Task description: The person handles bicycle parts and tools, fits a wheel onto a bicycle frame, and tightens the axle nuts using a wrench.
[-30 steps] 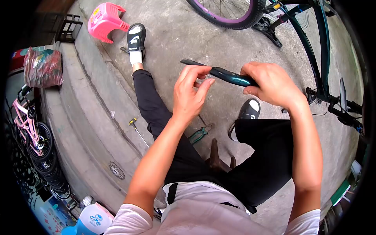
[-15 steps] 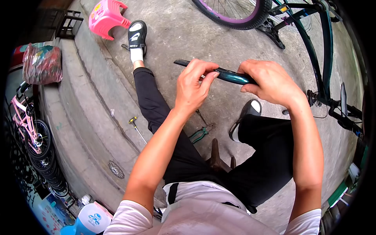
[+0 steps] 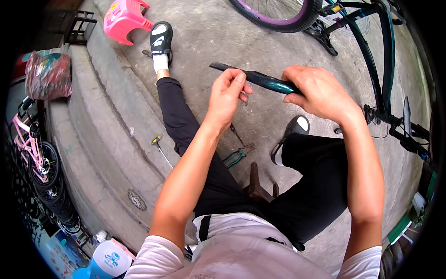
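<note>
Across my view lies a long, narrow, glossy dark-green bicycle mudguard (image 3: 272,83) with a black tapered end pointing left. My right hand (image 3: 318,93) wraps round its right end, thumb below and fingers over the top. My left hand (image 3: 228,92) is at the black part, thumb and forefinger pinched together; what they hold, if anything, is too small to make out. Some thin pale strands show just beneath the mudguard beside those fingers. On the ground below are green-handled pliers (image 3: 237,156) and a dark, slim screwdriver (image 3: 238,135).
A dark-green bicycle frame (image 3: 386,60) and a purple-rimmed wheel (image 3: 297,23) are at upper right. A pink stool (image 3: 125,21) stands at upper left. Concrete steps (image 3: 100,125) run down the left, with a yellow-handled screwdriver (image 3: 157,141) and a brake disc (image 3: 136,199) on them.
My left fingers have come off the mudguard's upper edge and curled into a pinch at its near side. The mudguard has tilted slightly, its black end rising a little.
</note>
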Available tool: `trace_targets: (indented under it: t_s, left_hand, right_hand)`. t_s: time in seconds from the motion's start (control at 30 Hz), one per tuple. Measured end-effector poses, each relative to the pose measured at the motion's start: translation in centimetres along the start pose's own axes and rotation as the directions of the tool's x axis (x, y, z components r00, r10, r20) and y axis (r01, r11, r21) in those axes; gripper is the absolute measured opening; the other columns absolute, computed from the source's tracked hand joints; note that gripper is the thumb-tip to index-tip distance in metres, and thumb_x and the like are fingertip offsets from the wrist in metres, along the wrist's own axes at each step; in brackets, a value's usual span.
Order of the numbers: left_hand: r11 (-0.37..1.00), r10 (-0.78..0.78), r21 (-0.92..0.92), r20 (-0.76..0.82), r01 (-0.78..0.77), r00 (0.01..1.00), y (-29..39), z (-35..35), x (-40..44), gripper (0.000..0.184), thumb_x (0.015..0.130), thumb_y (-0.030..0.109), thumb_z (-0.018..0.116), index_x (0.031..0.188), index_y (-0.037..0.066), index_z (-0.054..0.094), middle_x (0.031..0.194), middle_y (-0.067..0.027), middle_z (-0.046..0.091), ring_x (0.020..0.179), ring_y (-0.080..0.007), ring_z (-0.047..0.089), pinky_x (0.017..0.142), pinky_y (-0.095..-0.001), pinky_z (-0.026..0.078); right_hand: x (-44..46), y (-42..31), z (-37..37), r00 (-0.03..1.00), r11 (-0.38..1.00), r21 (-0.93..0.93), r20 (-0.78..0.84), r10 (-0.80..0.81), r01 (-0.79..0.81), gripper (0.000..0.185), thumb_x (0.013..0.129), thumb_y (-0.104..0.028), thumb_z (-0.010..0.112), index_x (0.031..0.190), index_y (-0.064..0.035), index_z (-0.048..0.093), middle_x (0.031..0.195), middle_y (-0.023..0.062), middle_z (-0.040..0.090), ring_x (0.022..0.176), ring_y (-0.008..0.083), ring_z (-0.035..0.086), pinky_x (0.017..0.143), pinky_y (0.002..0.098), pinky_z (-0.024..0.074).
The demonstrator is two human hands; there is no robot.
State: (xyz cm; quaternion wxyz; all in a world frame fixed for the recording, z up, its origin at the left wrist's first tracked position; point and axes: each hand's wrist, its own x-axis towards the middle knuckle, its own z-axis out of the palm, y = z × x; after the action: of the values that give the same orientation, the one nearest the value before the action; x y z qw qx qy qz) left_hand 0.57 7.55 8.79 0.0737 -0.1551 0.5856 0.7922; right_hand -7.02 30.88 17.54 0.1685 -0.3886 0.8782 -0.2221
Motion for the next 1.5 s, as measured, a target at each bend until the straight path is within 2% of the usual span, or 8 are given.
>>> trace_targets:
  t_s: [0.23, 0.57, 0.63, 0.73, 0.9, 1.03, 1.07, 1.5]
  left_hand:
    - [0.932, -0.108, -0.348, -0.009, 0.098, 0.994, 1.4, -4.8, -4.2, 0.018, 0.107, 0.026, 0.057, 0.103, 0.008, 0.06, 0.091, -0.0003, 0.059, 0.082, -0.0126, 0.06, 0.07, -0.0271, 0.049]
    - [0.929, -0.067, -0.356, -0.428, -0.1, 0.901, 3.8, -15.6, -15.4, 0.025, 0.107, 0.031, 0.058, 0.095, 0.009, 0.059, 0.082, 0.0014, 0.057, 0.071, -0.0091, 0.057, 0.062, -0.0246, 0.045]
    - [0.98, -0.044, -0.181, -0.595, -0.081, 0.803, 3.6, -18.7, -19.2, 0.025, 0.107, 0.03, 0.059, 0.095, 0.008, 0.061, 0.08, 0.0022, 0.057, 0.07, -0.0082, 0.057, 0.061, -0.0246, 0.044]
    - [1.0, -0.013, -0.019, -0.792, -0.004, 0.611, 0.8, -24.6, -27.6, 0.02, 0.105, 0.026, 0.062, 0.099, 0.007, 0.065, 0.083, 0.0024, 0.06, 0.072, -0.0074, 0.057, 0.062, -0.0247, 0.045]
    - [0.982, -0.05, -0.044, -0.998, 0.182, 0.029, -6.3, -32.0, -43.0, 0.015, 0.101, 0.024, 0.066, 0.102, 0.009, 0.068, 0.087, 0.0021, 0.065, 0.073, -0.008, 0.059, 0.059, -0.0254, 0.046]
    - [0.966, -0.067, -0.096, -0.989, 0.241, -0.128, -7.2, -34.5, -50.3, 0.016, 0.102, 0.023, 0.064, 0.103, 0.007, 0.067, 0.086, 0.0015, 0.063, 0.071, -0.0087, 0.057, 0.058, -0.0253, 0.045]
    - [0.963, -0.055, -0.094, -0.986, 0.252, -0.159, -7.3, -35.4, -50.9, 0.017, 0.102, 0.023, 0.063, 0.103, 0.006, 0.066, 0.086, 0.0013, 0.062, 0.07, -0.0088, 0.057, 0.058, -0.0253, 0.045]
    - [0.95, 0.026, -0.008, -0.994, 0.312, -0.105, -7.3, -41.7, -49.2, 0.017, 0.103, 0.021, 0.064, 0.103, 0.005, 0.067, 0.086, 0.0011, 0.063, 0.069, -0.0077, 0.058, 0.057, -0.0246, 0.046]
  right_hand:
    - [0.3, -0.3, -0.1, 0.999, 0.999, 0.019, 0.044, 0.025, -0.026, 0.034, 0.08, -0.015, 0.08, 0.101, -0.0009, 0.059, 0.096, 0.0179, 0.067, 0.096, 0.0409, 0.065, 0.081, 0.0506, 0.0493]
    - [2.1, 4.0, 2.7, 0.989, 0.998, 0.048, 0.139, 0.043, -0.05, 0.034, 0.079, -0.009, 0.079, 0.106, -0.0012, 0.06, 0.092, 0.0169, 0.065, 0.086, 0.0364, 0.063, 0.074, 0.043, 0.0483]
    - [3.0, 4.7, 3.0, 0.964, 0.981, 0.069, 0.21, 0.165, -0.183, 0.031, 0.082, -0.006, 0.077, 0.106, -0.0007, 0.057, 0.084, 0.0111, 0.058, 0.07, 0.0189, 0.059, 0.06, 0.0343, 0.047]
    - [3.4, 7.9, 5.5, 0.95, 0.925, 0.259, 0.216, 0.226, -0.279, 0.032, 0.085, -0.003, 0.072, 0.112, -0.0007, 0.055, 0.093, 0.0076, 0.056, 0.074, 0.015, 0.055, 0.061, 0.0312, 0.049]
    - [3.6, 9.2, 7.0, 0.944, 0.969, 0.097, 0.266, 0.194, -0.226, 0.029, 0.086, -0.002, 0.069, 0.11, -0.0004, 0.054, 0.089, 0.0089, 0.056, 0.071, 0.0165, 0.056, 0.06, 0.0316, 0.0488]
    - [3.4, 7.8, 7.0, 0.934, 0.984, -0.001, 0.314, 0.168, -0.177, 0.028, 0.086, -0.003, 0.069, 0.11, -0.0002, 0.054, 0.087, 0.0098, 0.057, 0.066, 0.0181, 0.056, 0.059, 0.0322, 0.0486]
    - [3.8, 6.8, 6.9, 0.908, 0.97, -0.017, 0.35, 0.233, -0.242, 0.03, 0.086, -0.005, 0.07, 0.111, 0.0002, 0.055, 0.089, 0.0098, 0.056, 0.072, 0.0189, 0.056, 0.068, 0.0339, 0.0481]
    - [2.7, 9.5, 7.7, 0.921, 0.971, 0.023, 0.322, 0.22, -0.239, 0.026, 0.087, -0.003, 0.07, 0.107, 0.0002, 0.054, 0.087, 0.0094, 0.055, 0.066, 0.0184, 0.054, 0.061, 0.0334, 0.0476]
